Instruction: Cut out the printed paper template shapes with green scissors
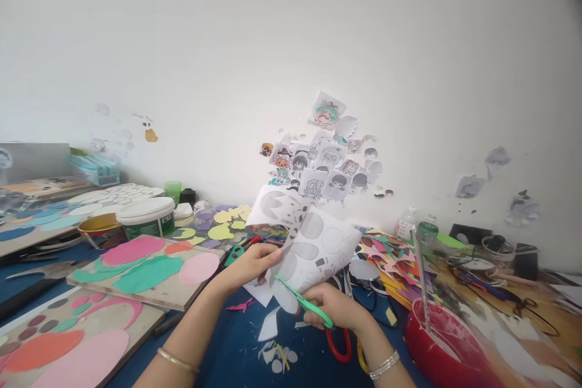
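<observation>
My left hand (258,262) pinches the left edge of a white paper sheet (334,233) printed with grey shapes and outlines. In my right hand (331,305) is a pair of scissors with green handles (313,309), its blades at the sheet's lower edge. A rounded grey-white piece (286,297) hangs at the blades; whether it is still joined to the sheet I cannot tell. Below the hands lie white paper scraps (269,324) and small round cut-outs (277,365) on the blue table cover (240,345). Red scissor handles (339,348) show beneath my right wrist.
Boards with coloured paper shapes (150,273) lie at the left, near a white-lidded tub (145,215). A red bowl (443,339) with a stick in it stands at the right, beside heaped coloured paper scraps (400,264). Drawings (330,157) are stuck to the wall ahead.
</observation>
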`<state>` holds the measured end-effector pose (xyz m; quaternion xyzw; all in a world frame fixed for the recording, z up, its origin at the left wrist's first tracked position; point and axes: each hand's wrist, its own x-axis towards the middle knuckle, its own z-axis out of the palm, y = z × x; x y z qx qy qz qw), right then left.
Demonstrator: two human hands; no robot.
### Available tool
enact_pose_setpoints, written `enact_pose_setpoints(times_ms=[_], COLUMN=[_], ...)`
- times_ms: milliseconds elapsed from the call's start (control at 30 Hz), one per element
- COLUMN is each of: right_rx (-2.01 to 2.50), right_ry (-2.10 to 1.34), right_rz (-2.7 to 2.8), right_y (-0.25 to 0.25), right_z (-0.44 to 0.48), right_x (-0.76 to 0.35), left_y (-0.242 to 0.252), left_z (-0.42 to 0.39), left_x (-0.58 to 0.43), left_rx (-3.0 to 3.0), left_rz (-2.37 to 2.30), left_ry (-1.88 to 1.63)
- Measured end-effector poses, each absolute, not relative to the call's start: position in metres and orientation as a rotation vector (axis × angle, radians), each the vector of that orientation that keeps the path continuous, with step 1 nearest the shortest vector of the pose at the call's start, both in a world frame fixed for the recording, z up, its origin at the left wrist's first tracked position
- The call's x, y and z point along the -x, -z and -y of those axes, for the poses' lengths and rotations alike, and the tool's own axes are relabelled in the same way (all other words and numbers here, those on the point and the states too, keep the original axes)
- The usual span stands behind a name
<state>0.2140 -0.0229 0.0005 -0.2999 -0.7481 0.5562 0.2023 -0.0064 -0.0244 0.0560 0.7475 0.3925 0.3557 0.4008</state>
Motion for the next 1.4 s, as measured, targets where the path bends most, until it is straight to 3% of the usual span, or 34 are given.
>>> enact_pose_setpoints(times_ms=[267,500,933,1400], right_rx=[0.891,0.948,0.660,0.603], right_ry=[-1.395,-1.315,-1.284,-1.229], right_rz=[1.984,1.959,1.926,1.919], right_y=[0.007,0.011,0.011,0.001], right_z=[0.017,0.016,0.015,0.019], right_x=[-0.208,-0.203,-0.202,-0.201], left_y=[-0.049,-0.041,-0.036,-0.032], left_z=[0.015,0.011,0.010,0.022], left_x=[0.004,0.001,-0.016,-0.032], left_rx=[-2.035,-2.170,-2.180,-2.205], left_rz=[-1.134,-1.321,-1.403,-1.409], left_ry=[-1.065,-0.942,-1.171,-1.174])
